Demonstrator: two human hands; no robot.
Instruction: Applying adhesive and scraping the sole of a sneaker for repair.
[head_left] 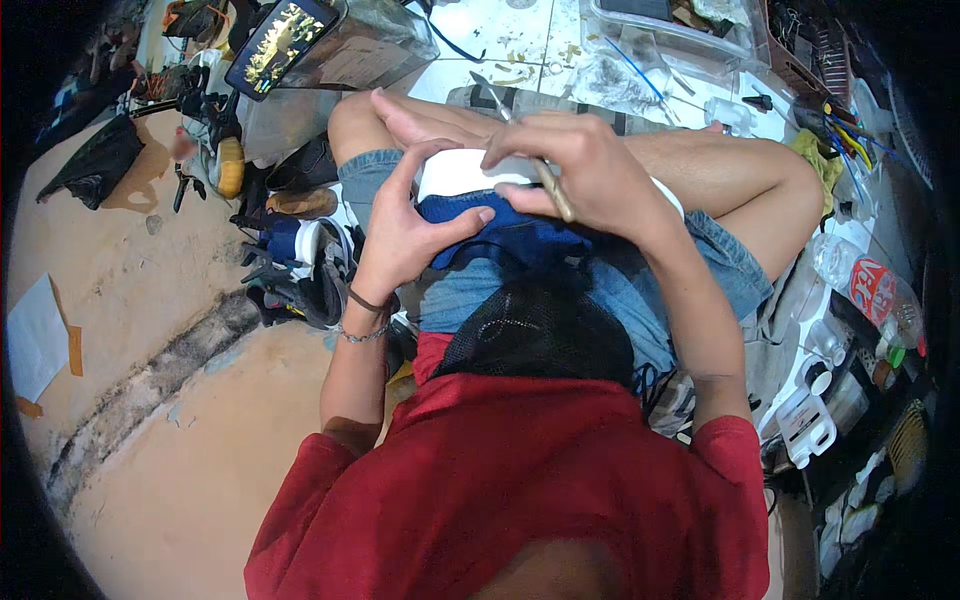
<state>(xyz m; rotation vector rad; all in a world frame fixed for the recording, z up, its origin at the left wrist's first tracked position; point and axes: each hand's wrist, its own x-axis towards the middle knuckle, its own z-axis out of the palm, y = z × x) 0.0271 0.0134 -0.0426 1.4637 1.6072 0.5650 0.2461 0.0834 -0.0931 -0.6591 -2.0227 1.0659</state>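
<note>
Blue-and-white shoe-like piece [520,225] on the seated person's lap [445,305], toward its far edge, between the knees.

The left hand [405,225] grips the piece's left end, thumb over the blue fabric [545,238], fingers around the white band [450,178]; the right hand [585,170] is closed around a slim tool [555,192], fingertips at the band, though whether they press on it cannot be told. The piece looks light; the fabric is probably soft and apt to fold, the band stiffer and perhaps smooth. The band's left end seems the surest hold, with the fabric pinched behind it. No lettering can be made out on piece or tool. White lettering stands on the red label [872,288] of a clear bottle [838,262] beyond the lap's right edge; marks on a white jug [805,425] are too small to read.
</note>
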